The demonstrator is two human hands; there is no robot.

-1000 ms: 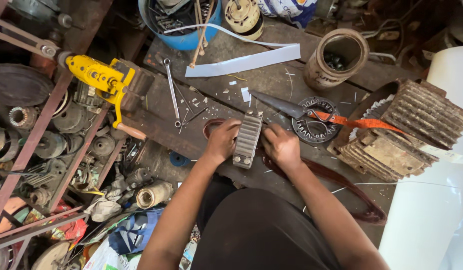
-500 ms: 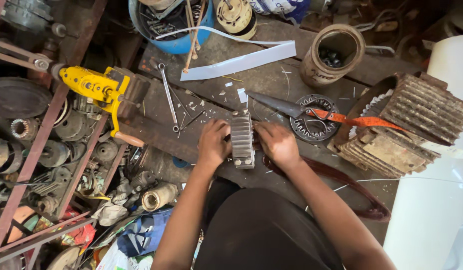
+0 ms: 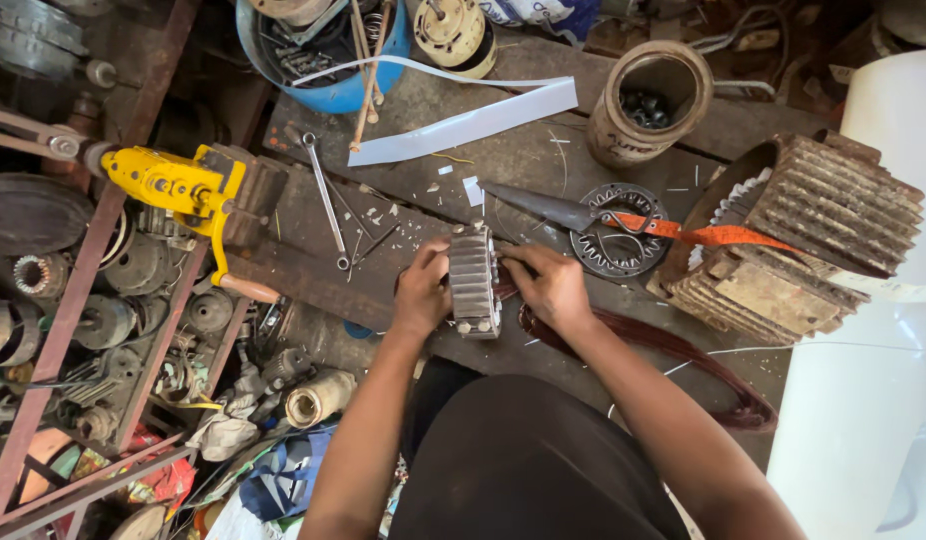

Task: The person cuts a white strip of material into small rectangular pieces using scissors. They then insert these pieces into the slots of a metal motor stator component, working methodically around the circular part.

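Ribbed metal block [image 3: 475,280] stands on the workbench [image 3: 543,160], clamped between both hands. Left hand [image 3: 423,290] grips its left side, right hand [image 3: 551,285] pinches its upper right edge. Beyond: wrench [image 3: 325,200], large scissors [image 3: 583,214], white strip [image 3: 463,125].

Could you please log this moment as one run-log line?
left hand: grips stator | right hand: on stator's other side | stator: upright on bench | nearby: scissors, spanner

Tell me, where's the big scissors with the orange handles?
In the head view, the scissors lie on the workbench above the right hand, handles resting on the toothed metal ring.
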